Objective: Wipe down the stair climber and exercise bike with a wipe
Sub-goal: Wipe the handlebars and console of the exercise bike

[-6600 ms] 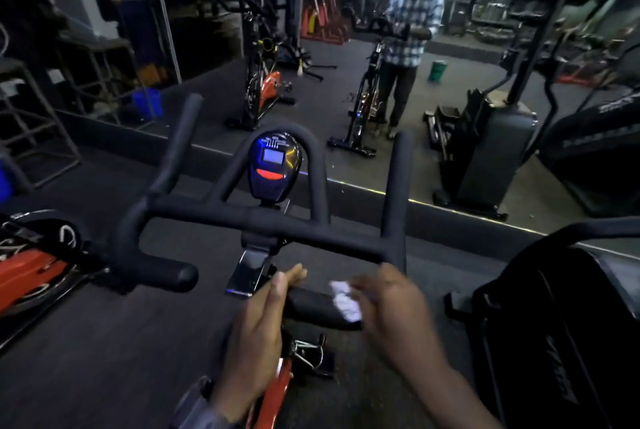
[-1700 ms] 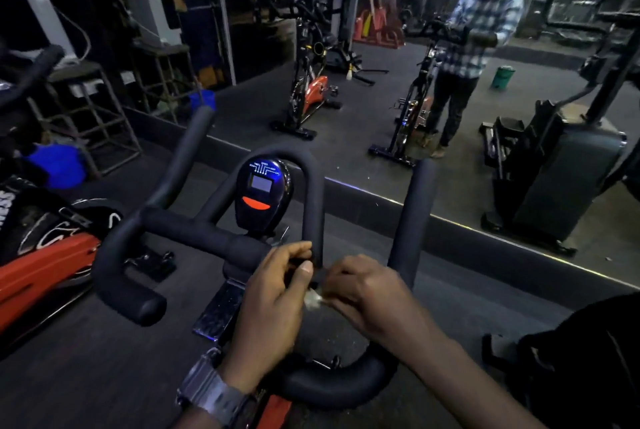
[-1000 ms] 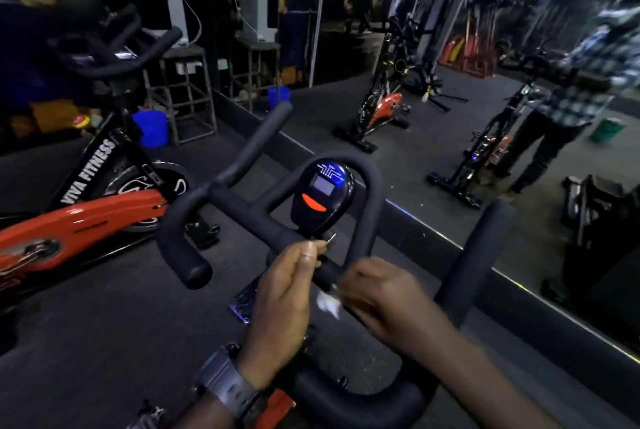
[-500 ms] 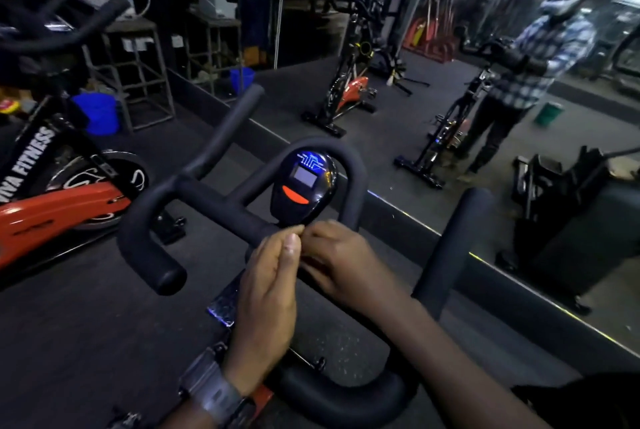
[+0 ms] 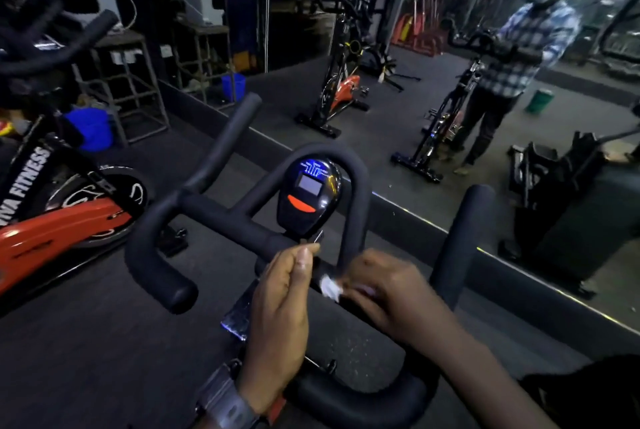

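Pinching a small white wipe (image 5: 330, 286) against the black handlebar (image 5: 221, 217) of the exercise bike (image 5: 349, 404), the right hand (image 5: 388, 293) works just below the console (image 5: 308, 196). The left hand (image 5: 280, 310) sits beside it, fingers fairly straight, thumb up toward the console; whether its grip touches the bar is hard to tell.

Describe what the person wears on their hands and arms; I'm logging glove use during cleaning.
No gloves: both the left hand and right hand are bare. The left wrist carries a silver metal watch with a link band. The right forearm is bare, with no sleeve in view.
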Tool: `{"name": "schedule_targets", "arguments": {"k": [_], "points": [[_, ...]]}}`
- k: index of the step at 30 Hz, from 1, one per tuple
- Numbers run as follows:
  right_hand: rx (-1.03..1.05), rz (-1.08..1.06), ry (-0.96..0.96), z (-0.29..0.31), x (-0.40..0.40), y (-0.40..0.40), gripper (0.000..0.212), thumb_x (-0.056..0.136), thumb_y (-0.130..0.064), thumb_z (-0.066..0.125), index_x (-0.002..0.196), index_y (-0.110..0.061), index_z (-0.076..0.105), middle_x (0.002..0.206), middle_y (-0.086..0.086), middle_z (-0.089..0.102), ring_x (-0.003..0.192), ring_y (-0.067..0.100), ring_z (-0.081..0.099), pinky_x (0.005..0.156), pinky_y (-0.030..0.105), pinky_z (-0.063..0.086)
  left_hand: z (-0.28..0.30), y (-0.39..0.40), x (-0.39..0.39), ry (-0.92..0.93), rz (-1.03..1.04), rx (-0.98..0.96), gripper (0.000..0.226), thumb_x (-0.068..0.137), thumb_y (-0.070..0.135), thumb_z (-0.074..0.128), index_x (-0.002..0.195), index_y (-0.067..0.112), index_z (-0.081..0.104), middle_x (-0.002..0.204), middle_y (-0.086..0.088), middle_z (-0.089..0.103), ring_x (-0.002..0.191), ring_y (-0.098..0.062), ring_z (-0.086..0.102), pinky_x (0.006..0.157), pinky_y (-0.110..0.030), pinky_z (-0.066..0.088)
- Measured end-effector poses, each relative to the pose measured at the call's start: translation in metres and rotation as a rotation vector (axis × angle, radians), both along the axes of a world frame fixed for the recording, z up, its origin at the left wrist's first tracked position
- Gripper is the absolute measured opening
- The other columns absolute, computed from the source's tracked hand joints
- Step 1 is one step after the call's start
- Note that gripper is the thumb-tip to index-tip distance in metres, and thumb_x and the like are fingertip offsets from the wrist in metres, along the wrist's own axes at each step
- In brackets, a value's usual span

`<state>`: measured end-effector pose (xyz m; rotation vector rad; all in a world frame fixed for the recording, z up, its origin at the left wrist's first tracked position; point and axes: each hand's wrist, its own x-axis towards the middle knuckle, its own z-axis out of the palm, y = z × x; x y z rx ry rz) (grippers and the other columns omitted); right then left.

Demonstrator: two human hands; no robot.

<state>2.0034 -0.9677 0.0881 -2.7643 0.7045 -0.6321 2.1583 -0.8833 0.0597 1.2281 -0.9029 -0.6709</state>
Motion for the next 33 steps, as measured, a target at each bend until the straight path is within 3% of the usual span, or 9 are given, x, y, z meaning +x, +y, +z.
{"name": "schedule_targets", "arguments": {"k": [3,6,9,12,15,19,23,27,33], "points": [[0.127,0.039,0.072,0.008,-0.063,0.023,0.011,0.094,-0.031,0.059,0.091,-0.027,0.069,0.095,-0.013,0.063,0.086,0.004,0.063,0.07,0.024,0.053,0.001,0.0,-0.001,0.018,0.028,-0.004,0.05,0.091,0.061,0.038,0.108,0.026,0.07,0.111,0.012,0.071,0.114,-0.01,0.062,0.1,-0.037,0.045],[0.025,0.015,0.108,0.012,-0.075,0.024,0.006,0.09,-0.028,0.067,0.094,-0.033,0.068,0.098,-0.018,0.062,0.087,0.002,0.06,0.071,0.023,0.052,0.0,-0.001,-0.001,0.09,0.044,-0.014,0.049,0.09,0.059,0.04,0.106,0.024,0.071,0.11,0.008,0.071,0.11,-0.009,0.064,0.095,-0.029,0.045],[-0.069,0.08,0.046,0.003,-0.016,0.016,0.01,0.089,-0.018,0.066,0.098,-0.023,0.069,0.099,-0.007,0.064,0.086,0.014,0.061,0.073,0.027,0.05,0.003,-0.004,0.0,0.285,0.108,-0.021,0.043,0.093,0.056,0.048,0.107,0.022,0.071,0.113,-0.001,0.07,0.1,-0.007,0.063,0.09,-0.026,0.045],[-0.085,0.036,-0.008,0.002,0.066,0.004,0.019,0.087,-0.017,0.058,0.103,-0.019,0.069,0.109,0.001,0.062,0.094,0.024,0.063,0.072,0.035,0.055,0.0,-0.01,0.009,0.362,0.158,0.023,0.048,0.09,0.064,0.052,0.113,0.026,0.07,0.124,-0.009,0.064,0.107,-0.014,0.063,0.101,-0.041,0.048],[-0.092,-0.012,0.023,0.007,0.077,-0.001,0.021,0.09,-0.028,0.052,0.101,-0.022,0.068,0.099,0.002,0.061,0.087,0.024,0.064,0.064,0.036,0.055,-0.002,-0.016,0.03,0.362,0.159,0.062,0.056,0.075,0.07,0.054,0.11,0.031,0.071,0.126,-0.009,0.063,0.113,-0.023,0.064,0.108,-0.052,0.044],[-0.11,-0.036,-0.011,0.011,0.018,0.007,0.022,0.091,-0.032,0.053,0.101,-0.026,0.072,0.082,-0.005,0.062,0.074,0.018,0.065,0.056,0.028,0.051,-0.003,-0.014,0.057,0.219,0.118,0.074,0.025,0.095,0.049,0.056,0.102,0.031,0.072,0.119,0.002,0.068,0.115,-0.013,0.062,0.104,-0.03,0.043],[-0.186,-0.048,0.083,0.012,0.066,0.006,0.023,0.087,-0.03,0.051,0.094,-0.025,0.072,0.082,-0.005,0.059,0.077,0.019,0.062,0.056,0.028,0.05,-0.006,-0.013,0.062,0.12,0.089,0.057,0.041,0.087,0.067,0.049,0.106,0.036,0.068,0.119,0.012,0.064,0.114,-0.004,0.06,0.104,-0.028,0.042],[-0.253,-0.12,0.095,0.01,0.096,0.003,0.022,0.087,-0.033,0.05,0.095,-0.028,0.069,0.083,-0.005,0.057,0.08,0.02,0.06,0.049,0.034,0.05,-0.014,-0.011,0.062,0.031,0.107,0.017,0.047,0.088,0.065,0.036,0.111,0.037,0.065,0.115,0.021,0.06,0.116,-0.001,0.058,0.101,-0.024,0.04],[-0.293,0.037,0.23,-0.008,0.06,0.019,0.016,0.089,-0.032,0.055,0.093,-0.031,0.07,0.075,-0.01,0.054,0.074,0.014,0.054,0.046,0.027,0.047,-0.023,-0.008,0.07,0.292,0.112,0.006,0.058,0.085,0.072,0.035,0.105,0.033,0.073,0.11,0.006,0.072,0.103,-0.018,0.065,0.091,-0.031,0.048]]}}
